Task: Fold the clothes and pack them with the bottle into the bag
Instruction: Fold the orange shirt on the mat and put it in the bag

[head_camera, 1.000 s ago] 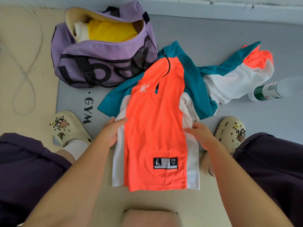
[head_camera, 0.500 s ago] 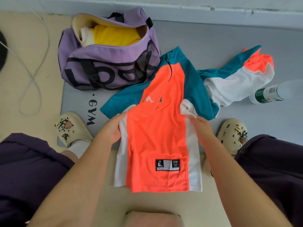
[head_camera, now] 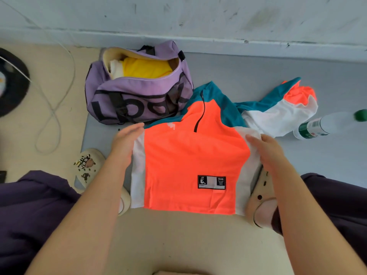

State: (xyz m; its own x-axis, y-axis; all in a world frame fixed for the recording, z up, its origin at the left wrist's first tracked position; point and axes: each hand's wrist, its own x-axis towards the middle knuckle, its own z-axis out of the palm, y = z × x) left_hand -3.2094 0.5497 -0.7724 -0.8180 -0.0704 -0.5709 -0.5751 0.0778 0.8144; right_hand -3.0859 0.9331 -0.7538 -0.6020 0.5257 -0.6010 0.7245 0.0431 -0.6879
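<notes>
An orange, white and teal jersey (head_camera: 190, 155) lies on the floor between my feet, its lower half spread flat and one sleeve (head_camera: 278, 112) trailing off to the right. My left hand (head_camera: 125, 141) rests at the jersey's left white edge with fingers extended. At the right white edge my right hand (head_camera: 266, 149) lies with fingers straight. The purple duffel bag (head_camera: 139, 100) stands unzipped behind the jersey, with a yellow garment (head_camera: 147, 69) inside. A clear plastic bottle (head_camera: 325, 124) with a green cap lies on its side at the far right.
A grey gym mat (head_camera: 258, 72) covers the floor up to the white wall (head_camera: 198, 16). A thin white cable (head_camera: 53, 108) loops on the beige floor at the left, near a dark round object (head_camera: 12, 84). My beige clogs (head_camera: 87, 165) flank the jersey.
The jersey's body has been pulled flatter and straighter. Both hands have slid up along its side edges and their fingers have straightened. The camera has tilted up toward the wall.
</notes>
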